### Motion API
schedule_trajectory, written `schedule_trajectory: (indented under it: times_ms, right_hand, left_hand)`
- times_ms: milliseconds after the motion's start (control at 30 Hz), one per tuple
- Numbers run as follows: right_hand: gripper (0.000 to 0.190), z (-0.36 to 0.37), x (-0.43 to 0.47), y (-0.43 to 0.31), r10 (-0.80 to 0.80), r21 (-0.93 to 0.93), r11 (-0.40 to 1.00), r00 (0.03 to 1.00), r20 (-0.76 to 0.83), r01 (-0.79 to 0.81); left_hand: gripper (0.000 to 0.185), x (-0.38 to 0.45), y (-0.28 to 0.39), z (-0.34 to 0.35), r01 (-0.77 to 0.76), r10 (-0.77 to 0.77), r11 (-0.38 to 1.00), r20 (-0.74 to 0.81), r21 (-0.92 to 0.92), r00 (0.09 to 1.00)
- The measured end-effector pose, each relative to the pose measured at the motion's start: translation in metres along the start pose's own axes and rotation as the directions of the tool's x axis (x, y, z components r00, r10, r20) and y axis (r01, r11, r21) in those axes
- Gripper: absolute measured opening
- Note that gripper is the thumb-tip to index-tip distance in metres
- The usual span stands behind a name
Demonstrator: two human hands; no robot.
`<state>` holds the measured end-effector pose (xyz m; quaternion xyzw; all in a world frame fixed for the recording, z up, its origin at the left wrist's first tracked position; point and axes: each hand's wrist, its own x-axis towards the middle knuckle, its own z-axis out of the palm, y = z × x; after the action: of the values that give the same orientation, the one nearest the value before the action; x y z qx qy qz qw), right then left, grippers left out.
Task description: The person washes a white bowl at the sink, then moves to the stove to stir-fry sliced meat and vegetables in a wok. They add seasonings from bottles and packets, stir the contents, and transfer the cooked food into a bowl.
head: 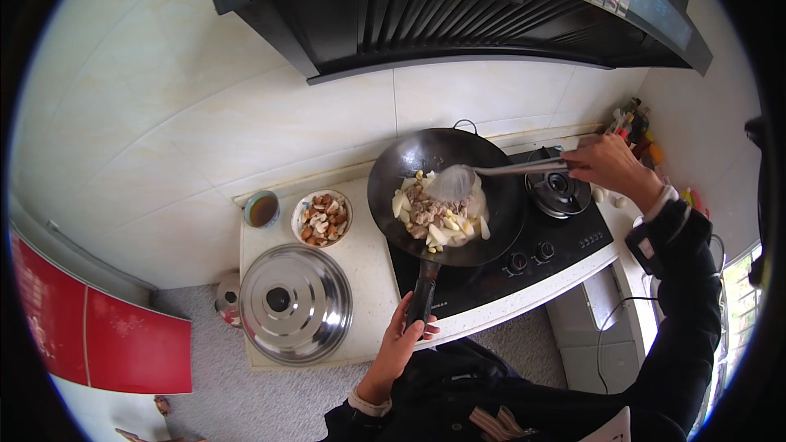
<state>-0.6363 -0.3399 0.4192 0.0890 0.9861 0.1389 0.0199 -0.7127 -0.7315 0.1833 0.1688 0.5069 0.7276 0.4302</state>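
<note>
A dark wok [393,153] stands on the left side of a black gas hob [473,285], with chopped meat and pale sliced vegetables [430,218] inside. My left hand [402,334] is wrapped around the wok's black handle [421,299]. Above the hob's right burner, my right hand [602,162] grips the end of a metal spatula [522,167]. The spatula's broad head [453,184] is over the food, covering part of it. Whether it touches the pieces I cannot tell.
A large steel lid [307,331] lies left of the hob. Behind it are a bowl of cut mushrooms [322,219] and a cup of brown liquid [263,210]. The right burner [557,187] is uncovered. Bottles [635,120] crowd the right corner. A range hood [344,24] overhangs the wok.
</note>
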Motion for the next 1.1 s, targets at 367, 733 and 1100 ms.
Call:
schedule_trajectory:
  times_ms: [367, 733, 1100]
  right_hand:
    - [0.02, 0.016, 0.15, -0.033, -0.101, 0.062, 0.993, 0.995, 0.021, 0.099]
    - [0.015, -0.033, 0.058, -0.048, -0.491, -0.318, 0.838, 0.867, -0.085, 0.443]
    - [0.022, -0.071, -0.045, -0.061, -0.115, -0.135, 0.986, 0.984, -0.138, 0.097]
  left_hand:
    - [0.064, 0.001, -0.004, 0.0, 0.002, -0.002, 1.0, -0.014, -0.02, 1.0]
    - [0.072, 0.004, 0.003, -0.009, 0.06, -0.054, 0.994, 0.059, -0.095, 0.997]
    - [0.072, 0.009, 0.01, -0.015, 0.099, -0.081, 0.988, 0.151, -0.115, 0.985]
